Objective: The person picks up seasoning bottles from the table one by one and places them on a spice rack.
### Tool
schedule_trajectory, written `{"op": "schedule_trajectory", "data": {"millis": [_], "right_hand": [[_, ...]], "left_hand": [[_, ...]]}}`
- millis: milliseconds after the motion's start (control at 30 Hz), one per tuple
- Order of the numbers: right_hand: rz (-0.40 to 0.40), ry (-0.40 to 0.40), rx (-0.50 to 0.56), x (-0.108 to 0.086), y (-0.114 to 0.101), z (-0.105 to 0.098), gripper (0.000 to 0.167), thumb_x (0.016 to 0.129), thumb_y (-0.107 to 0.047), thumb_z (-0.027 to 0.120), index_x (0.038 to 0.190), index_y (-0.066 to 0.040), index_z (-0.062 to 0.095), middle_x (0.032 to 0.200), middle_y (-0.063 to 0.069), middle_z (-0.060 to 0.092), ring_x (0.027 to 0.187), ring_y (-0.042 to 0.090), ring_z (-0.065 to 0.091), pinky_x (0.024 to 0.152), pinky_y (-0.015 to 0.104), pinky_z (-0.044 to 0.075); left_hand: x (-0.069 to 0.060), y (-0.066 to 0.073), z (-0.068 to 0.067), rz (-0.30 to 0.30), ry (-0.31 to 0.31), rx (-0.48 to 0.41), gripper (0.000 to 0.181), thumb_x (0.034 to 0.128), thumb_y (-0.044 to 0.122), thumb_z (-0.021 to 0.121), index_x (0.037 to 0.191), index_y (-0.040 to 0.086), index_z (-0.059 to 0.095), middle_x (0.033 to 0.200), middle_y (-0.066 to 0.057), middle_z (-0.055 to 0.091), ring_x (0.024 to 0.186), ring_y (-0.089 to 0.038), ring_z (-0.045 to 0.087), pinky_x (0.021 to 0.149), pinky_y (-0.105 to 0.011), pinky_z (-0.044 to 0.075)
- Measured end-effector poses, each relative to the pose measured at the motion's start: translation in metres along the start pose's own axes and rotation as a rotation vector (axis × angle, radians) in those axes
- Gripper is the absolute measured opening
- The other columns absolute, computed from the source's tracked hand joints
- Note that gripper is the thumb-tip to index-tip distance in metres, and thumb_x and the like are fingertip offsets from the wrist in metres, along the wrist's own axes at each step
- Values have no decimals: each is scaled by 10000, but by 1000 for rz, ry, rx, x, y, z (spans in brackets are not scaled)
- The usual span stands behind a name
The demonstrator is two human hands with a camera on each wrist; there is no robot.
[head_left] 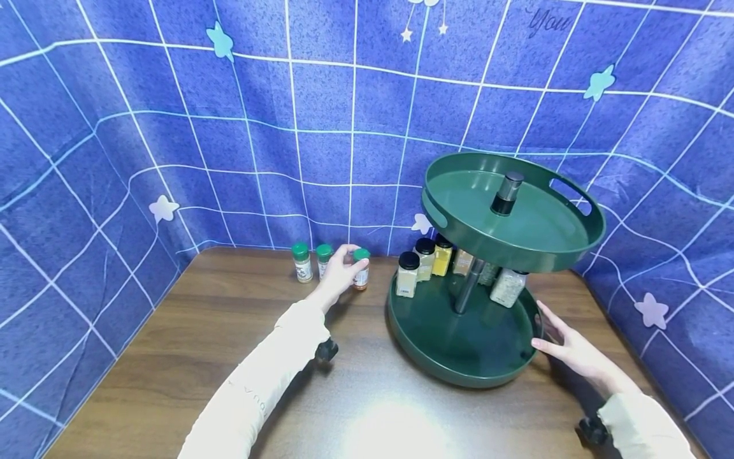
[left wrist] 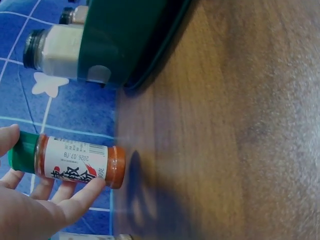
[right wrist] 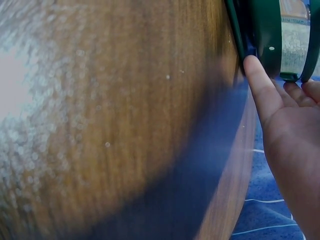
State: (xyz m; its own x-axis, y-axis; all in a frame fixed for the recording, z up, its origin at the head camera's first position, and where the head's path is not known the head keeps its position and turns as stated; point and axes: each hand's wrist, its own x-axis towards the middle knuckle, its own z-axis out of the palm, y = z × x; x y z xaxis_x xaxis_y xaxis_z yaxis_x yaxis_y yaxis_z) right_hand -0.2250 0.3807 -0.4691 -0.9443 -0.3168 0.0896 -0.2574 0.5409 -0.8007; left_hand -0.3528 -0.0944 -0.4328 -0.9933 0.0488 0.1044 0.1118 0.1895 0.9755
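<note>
With thumb at the green cap and fingers along the side, my left hand [head_left: 338,277] holds a small spice jar [left wrist: 77,159] of red-orange powder with a white label. Whether its base touches the table cannot be told. Two similar green-capped jars, an outer jar [head_left: 302,262] and a nearer jar [head_left: 323,257], stand left of that hand. My right hand [head_left: 576,350] grips the right edge of the lower tray [head_left: 459,376] of a green two-tier stand, its fingertips by the handle opening. Several black-capped spice jars [head_left: 408,275] stand along the back of that tray.
The upper tray [head_left: 516,223], with side handle slots, overhangs the lower one on a central post [head_left: 469,287]. A wooden table [head_left: 189,331] carries everything. Blue gridded cloth [head_left: 321,153] hangs behind and at both sides.
</note>
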Motion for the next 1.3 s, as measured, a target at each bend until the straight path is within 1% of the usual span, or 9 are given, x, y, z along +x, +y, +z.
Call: {"op": "schedule_trajectory", "data": {"millis": [133,267,467,667,867,1067,1300], "right_hand": [[-5,1,3,0,0,0,770,932,-126,582,1513,-64,82,1462,370,204,1124,-245,269,874,4,303],[-4,0,2,0,-1,0,770,932,-128,582,1513,-62,81,1461,369,205,1122,-245,269,875,2,299],[-2,2,3,-1,-3,0,771,935,-129,578,1516,-76,74,1478,358,170,1146,-225,271,879,-3,289],[7,3,7,-2,-6,0,773,934,-131,580,1517,-80,75,1480,354,164,1142,-222,270,881,-3,289],[8,0,2,-2,-7,0,772,935,-136,578,1516,-75,72,1480,358,166,1188,-170,282,879,-5,286],[6,-4,-1,-2,-5,1,776,933,-135,582,1517,-78,73,1481,350,172,1132,-228,269,881,-2,290],[-17,-2,12,-1,-2,1,769,934,-118,575,1513,-59,71,1476,362,156,1130,-250,268,880,-9,282]], "left_hand": [[-2,4,-1,5,-11,15,379,873,184,673,1210,113,514,1144,-161,614,973,-266,626,678,-393,539],[-4,10,-1,19,-32,31,377,873,199,675,1204,115,515,1143,-155,612,991,-275,624,697,-404,543],[-8,21,-3,17,-58,46,353,879,218,667,1191,136,522,1136,-130,596,990,-269,624,708,-437,546],[-11,32,-1,5,-72,46,361,871,225,678,1192,157,528,1144,-120,591,997,-267,619,715,-447,550],[-16,41,1,6,-103,45,391,875,242,675,1225,159,520,1172,-119,578,1042,-278,602,749,-460,548],[-21,52,5,4,-131,30,392,880,243,670,1235,166,524,1206,-120,570,1087,-289,577,781,-489,543],[-26,64,12,-3,-148,15,379,880,225,669,1231,172,536,1200,-136,591,1098,-292,582,769,-474,549]]}}
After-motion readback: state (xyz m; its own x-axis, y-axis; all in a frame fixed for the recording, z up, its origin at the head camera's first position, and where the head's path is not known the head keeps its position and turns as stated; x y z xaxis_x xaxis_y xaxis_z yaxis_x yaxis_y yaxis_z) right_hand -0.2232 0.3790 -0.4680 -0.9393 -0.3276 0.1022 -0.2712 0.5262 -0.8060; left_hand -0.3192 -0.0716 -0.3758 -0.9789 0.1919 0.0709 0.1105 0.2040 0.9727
